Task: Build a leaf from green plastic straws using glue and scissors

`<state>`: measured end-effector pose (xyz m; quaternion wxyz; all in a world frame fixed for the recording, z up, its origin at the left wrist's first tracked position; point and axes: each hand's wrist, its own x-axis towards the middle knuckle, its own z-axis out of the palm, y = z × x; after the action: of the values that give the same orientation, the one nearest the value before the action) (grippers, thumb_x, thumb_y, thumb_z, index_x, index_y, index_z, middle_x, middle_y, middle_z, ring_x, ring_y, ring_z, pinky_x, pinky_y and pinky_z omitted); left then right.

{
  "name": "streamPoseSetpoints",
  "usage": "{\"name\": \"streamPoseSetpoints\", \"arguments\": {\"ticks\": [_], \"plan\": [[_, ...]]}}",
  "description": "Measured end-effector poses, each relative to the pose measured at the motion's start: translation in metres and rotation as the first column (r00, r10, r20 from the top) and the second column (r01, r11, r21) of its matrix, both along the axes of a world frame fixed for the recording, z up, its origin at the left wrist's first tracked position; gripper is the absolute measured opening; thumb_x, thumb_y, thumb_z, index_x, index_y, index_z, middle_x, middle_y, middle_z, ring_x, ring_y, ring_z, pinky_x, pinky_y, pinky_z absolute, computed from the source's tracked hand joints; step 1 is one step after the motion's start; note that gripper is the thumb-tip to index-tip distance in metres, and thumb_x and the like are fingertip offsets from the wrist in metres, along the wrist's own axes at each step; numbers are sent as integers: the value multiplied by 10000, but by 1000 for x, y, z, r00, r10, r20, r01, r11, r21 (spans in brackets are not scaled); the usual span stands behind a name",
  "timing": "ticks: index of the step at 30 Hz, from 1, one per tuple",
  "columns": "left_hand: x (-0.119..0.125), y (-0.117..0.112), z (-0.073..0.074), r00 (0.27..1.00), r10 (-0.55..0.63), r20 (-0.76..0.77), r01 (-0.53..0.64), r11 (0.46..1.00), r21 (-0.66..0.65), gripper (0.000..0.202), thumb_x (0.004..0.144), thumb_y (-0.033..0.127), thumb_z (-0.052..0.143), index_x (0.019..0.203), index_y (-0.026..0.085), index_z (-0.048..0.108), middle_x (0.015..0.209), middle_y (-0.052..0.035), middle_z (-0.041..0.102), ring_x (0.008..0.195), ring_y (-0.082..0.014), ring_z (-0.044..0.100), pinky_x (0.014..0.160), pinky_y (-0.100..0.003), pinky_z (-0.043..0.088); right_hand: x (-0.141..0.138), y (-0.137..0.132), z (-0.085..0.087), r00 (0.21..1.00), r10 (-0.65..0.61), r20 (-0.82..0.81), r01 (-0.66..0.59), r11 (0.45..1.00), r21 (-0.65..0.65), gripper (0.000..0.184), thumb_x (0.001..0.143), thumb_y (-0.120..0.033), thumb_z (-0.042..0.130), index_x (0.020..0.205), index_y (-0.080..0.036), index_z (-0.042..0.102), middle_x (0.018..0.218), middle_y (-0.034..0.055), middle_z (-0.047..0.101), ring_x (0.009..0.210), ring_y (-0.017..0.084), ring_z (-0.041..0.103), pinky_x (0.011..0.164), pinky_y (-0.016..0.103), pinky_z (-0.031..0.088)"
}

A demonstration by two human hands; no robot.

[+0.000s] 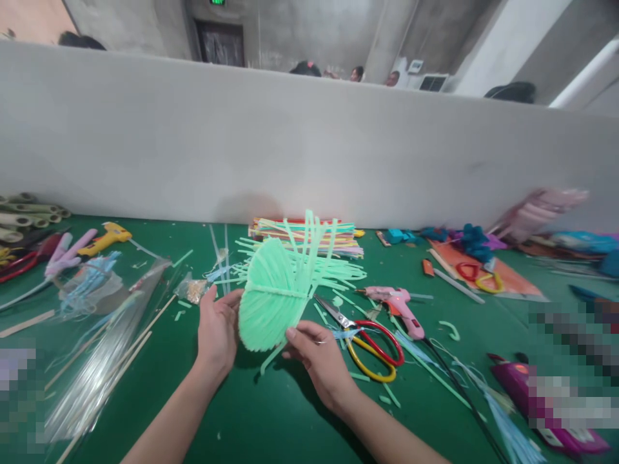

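Note:
A mint-green leaf shape made of fuzzy pipe cleaners is held up over the table, its loose strips standing up on the right. My right hand pinches its lower right edge between thumb and fingers. At the left edge is my left hand, thumb raised and apart from the fingers, whose tips are partly hidden by the leaf. Red-and-yellow-handled scissors lie beside my right hand, blades partly open. Green pipe cleaners are spread behind the leaf.
A pink glue gun lies right of the scissors. Multicoloured pipe cleaners are stacked by the grey partition. Leftward are a yellow glue gun, clear plastic sleeves and sticks. A magenta object sits at right.

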<state>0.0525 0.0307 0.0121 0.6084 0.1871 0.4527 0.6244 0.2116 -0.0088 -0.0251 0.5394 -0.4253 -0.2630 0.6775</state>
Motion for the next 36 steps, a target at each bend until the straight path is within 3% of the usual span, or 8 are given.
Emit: {"name": "streamPoseSetpoints", "arguments": {"ticks": [7, 13, 20, 27, 31, 36], "plan": [[2, -3, -1, 986, -164, -40, 166, 985, 50, 475, 816, 563, 589, 942, 132, 745, 836, -105, 784, 839, -288, 730, 723, -364, 562, 7, 5, 4, 999, -19, 28, 19, 1000, 8, 395, 556, -409, 925, 773, -149, 721, 654, 1, 684, 622, 129, 638, 618, 261, 561], [5, -11, -4, 964, -243, -112, 251, 966, 61, 367, 736, 360, 803, 1012, 126, 741, 902, -105, 781, 838, -254, 728, 697, -303, 567, 9, 6, 3, 997, -40, 68, 39, 999, 22, 379, 587, -407, 910, 792, -141, 734, 680, 13, 701, 621, 126, 635, 628, 257, 554], [13, -16, -5, 982, -178, -64, 182, 980, 78, 368, 716, 358, 829, 1003, 144, 743, 882, -78, 773, 870, -231, 728, 766, -302, 586, 10, 5, 7, 990, -54, 127, 39, 992, 121, 375, 618, -431, 890, 848, -161, 769, 767, 50, 749, 668, 148, 646, 670, 288, 554], [20, -24, -5, 992, -122, -16, 123, 991, 51, 430, 731, 328, 819, 1116, 168, 714, 1015, -82, 770, 957, -242, 724, 833, -315, 589, 10, 1, 8, 976, -154, 154, 123, 974, 190, 340, 665, -468, 851, 800, -187, 715, 710, 7, 710, 626, 125, 612, 623, 265, 541], [23, -30, -7, 996, -92, -14, 92, 996, -4, 542, 699, 277, 838, 1205, 177, 671, 1031, -84, 774, 928, -257, 737, 797, -329, 608, 11, -4, 17, 972, -156, 178, 115, 968, 222, 336, 668, -458, 849, 800, -181, 709, 730, 8, 694, 657, 123, 599, 621, 244, 517], [28, -32, -7, 997, -49, -51, 48, 999, -26, 535, 647, 225, 876, 1142, 147, 688, 957, -80, 781, 824, -240, 751, 701, -298, 626, 10, -10, 26, 949, -134, 285, 49, 957, 286, 319, 778, -480, 760, 879, -180, 716, 752, 18, 683, 653, 110, 569, 590, 218, 462]]}}
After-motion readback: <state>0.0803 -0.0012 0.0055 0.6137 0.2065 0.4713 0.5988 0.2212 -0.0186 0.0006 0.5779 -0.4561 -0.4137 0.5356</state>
